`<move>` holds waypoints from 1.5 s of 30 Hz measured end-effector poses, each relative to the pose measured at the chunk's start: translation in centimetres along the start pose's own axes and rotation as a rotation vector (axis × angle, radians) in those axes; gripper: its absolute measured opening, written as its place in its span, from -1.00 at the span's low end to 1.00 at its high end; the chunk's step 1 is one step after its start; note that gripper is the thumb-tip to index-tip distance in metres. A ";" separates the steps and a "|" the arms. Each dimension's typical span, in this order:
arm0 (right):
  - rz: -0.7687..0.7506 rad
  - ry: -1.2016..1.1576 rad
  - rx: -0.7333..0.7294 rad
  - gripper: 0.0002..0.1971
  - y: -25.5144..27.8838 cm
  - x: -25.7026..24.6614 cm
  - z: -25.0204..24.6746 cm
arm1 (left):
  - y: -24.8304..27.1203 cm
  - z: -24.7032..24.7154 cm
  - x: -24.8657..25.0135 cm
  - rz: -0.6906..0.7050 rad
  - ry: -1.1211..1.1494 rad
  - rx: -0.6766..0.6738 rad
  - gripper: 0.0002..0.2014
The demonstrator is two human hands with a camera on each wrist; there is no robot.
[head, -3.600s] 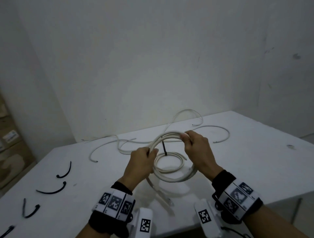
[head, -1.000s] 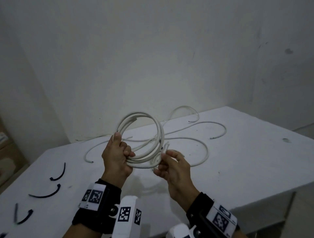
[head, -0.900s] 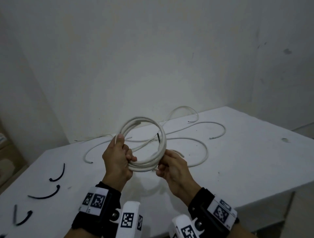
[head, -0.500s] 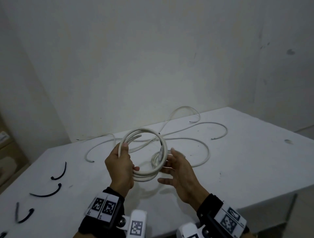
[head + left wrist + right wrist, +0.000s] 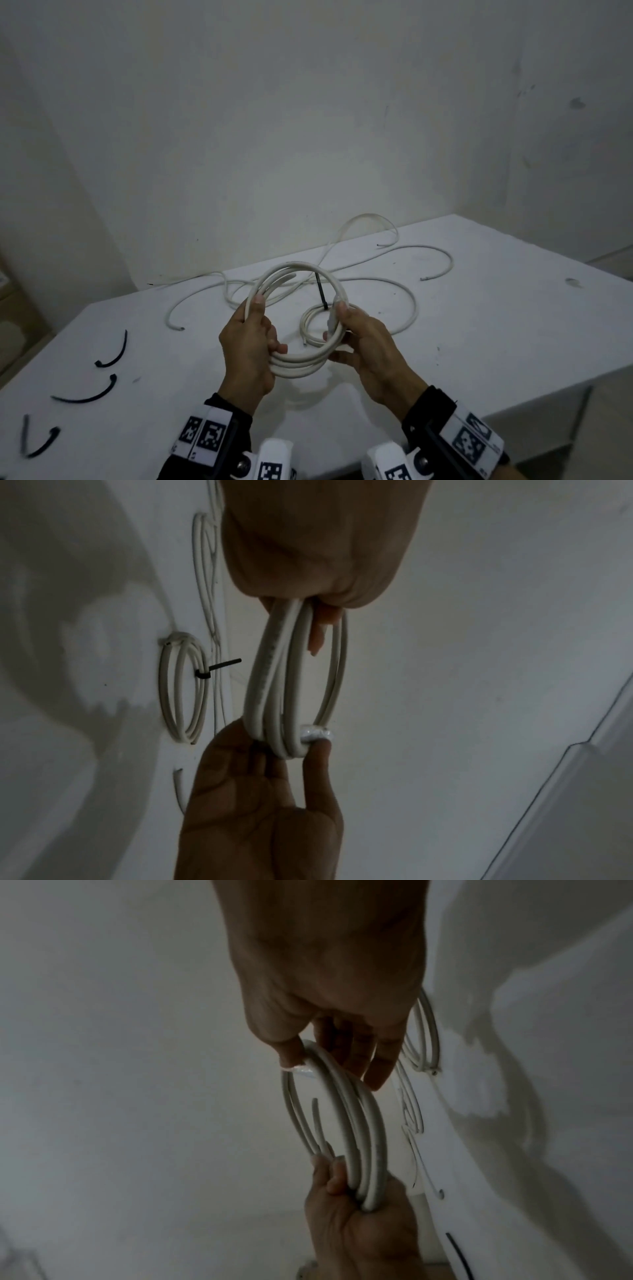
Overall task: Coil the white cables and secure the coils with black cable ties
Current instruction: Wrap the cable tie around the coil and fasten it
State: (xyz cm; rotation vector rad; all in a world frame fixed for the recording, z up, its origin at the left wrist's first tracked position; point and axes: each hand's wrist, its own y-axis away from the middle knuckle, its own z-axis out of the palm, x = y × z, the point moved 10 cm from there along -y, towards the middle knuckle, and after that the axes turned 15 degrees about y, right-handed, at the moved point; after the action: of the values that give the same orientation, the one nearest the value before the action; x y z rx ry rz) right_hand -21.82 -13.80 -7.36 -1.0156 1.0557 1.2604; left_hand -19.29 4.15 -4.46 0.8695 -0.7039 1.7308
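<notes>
Sitting in a bare white-walled corner, the white surface (image 5: 496, 325) has loose black cable ties (image 5: 113, 353) on its left side. Further along, the left hand (image 5: 248, 346) curls round the white cable coil (image 5: 298, 363), held up off the surface. A smaller tied coil (image 5: 185, 688) lies behind it. The right hand (image 5: 370, 346) pinches the coil's right side, thumb over the cable end.

At frame centre the held coil (image 5: 301, 322) hangs above the table (image 5: 479, 329), between the left hand (image 5: 248, 346) on its left side and the right hand (image 5: 368, 346) on its right. Seen through it, a tied coil (image 5: 313, 325) lies on the table. Loose cables (image 5: 383, 274) sprawl behind, toward the wall. 4 cable ties (image 5: 85, 394) lie at lower left.
</notes>
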 end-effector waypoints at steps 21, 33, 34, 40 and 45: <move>-0.370 0.773 0.199 -0.59 -2.7 -6.1 -2.7 | 2.5 4.3 -0.3 -0.204 -0.137 -0.355 -0.69; -0.289 0.902 0.155 -0.62 -1.5 -5.7 -2.7 | 3.7 2.1 -1.3 -0.070 -0.076 -0.052 -0.65; -0.293 0.953 0.165 -0.61 -1.4 -6.0 -2.7 | 3.8 2.0 -1.8 -0.095 -0.062 -0.070 -0.65; -0.212 0.869 0.068 -0.60 -1.2 -5.3 -1.7 | 5.0 2.0 -3.2 -0.662 0.264 -0.405 -0.64; -0.254 0.950 -0.018 -0.65 -0.8 -4.7 2.1 | 4.4 0.7 -1.8 -0.843 0.201 -0.464 -0.51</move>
State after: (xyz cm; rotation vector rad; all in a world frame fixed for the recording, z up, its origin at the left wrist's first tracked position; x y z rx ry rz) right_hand -21.01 -12.81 -2.28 -1.7691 1.5431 0.5425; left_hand -22.96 1.36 -5.78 0.5330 -0.4684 0.8342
